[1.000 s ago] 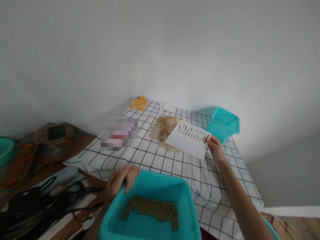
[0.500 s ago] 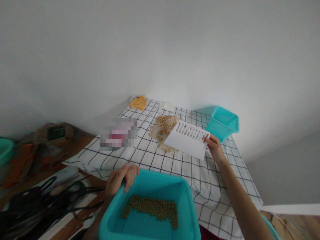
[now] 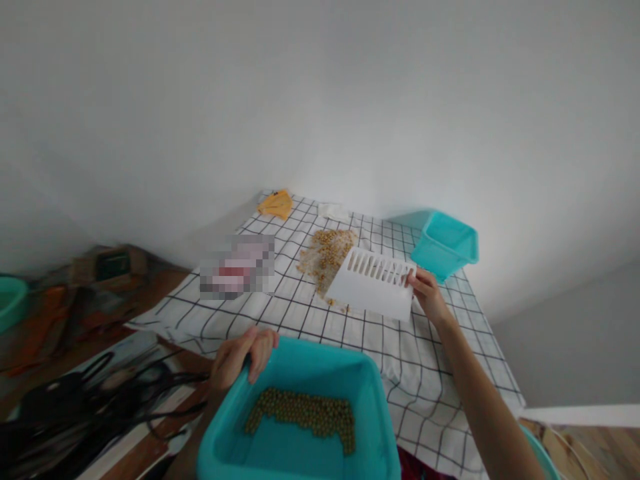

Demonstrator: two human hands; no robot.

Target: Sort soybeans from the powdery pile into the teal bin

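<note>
My left hand (image 3: 249,355) is closed over the far left corner of a turquoise plastic bin (image 3: 320,352), fingers hooked over its rim. Small round brownish beads (image 3: 305,411) lie on the bin's floor in a curved band. Out over the table, my right hand (image 3: 424,288) pinches the right edge of a white slotted panel (image 3: 367,293), which has a row of long openings along its far side. The panel is tilted and partly covers a spread of golden-brown bits (image 3: 330,257) on the cloth.
A second turquoise bin (image 3: 445,247) stands tilted at the table's right rear. A yellow cloth bag (image 3: 277,205) and a white crumpled piece (image 3: 333,212) lie at the back of the checked tablecloth (image 3: 280,310). A blurred-out pinkish object (image 3: 237,267) is on the left; black cables (image 3: 100,400) lie below.
My right hand has tipped the panel and shifted it slightly left and nearer, so its slots show more openly. My left hand and the bin with beads stay in place.
</note>
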